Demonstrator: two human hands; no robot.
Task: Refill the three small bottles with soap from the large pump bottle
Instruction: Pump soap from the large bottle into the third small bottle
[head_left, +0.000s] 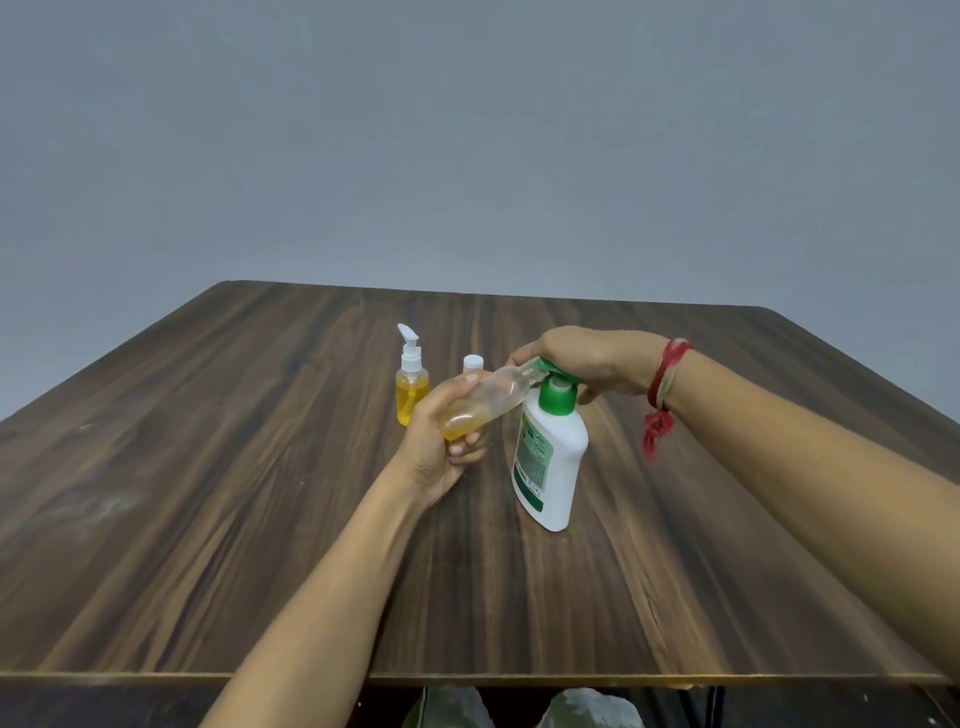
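Observation:
A large white pump bottle (551, 457) with a green collar stands on the wooden table (260, 493), right of centre. My right hand (587, 361) lies over its green pump head, fingers curled round it. My left hand (441, 441) grips a small clear bottle (485, 402), tilted, its open neck up against the pump spout; a little amber soap sits in its lower end. Behind, a small pump bottle (412, 384) full of amber soap stands upright. A white cap (473, 362) of a third small bottle shows behind my left fingers; its body is hidden.
The table's front edge (467, 678) runs along the bottom of the view, with a grey wall behind the far edge. A red thread band (665, 384) is tied round my right wrist.

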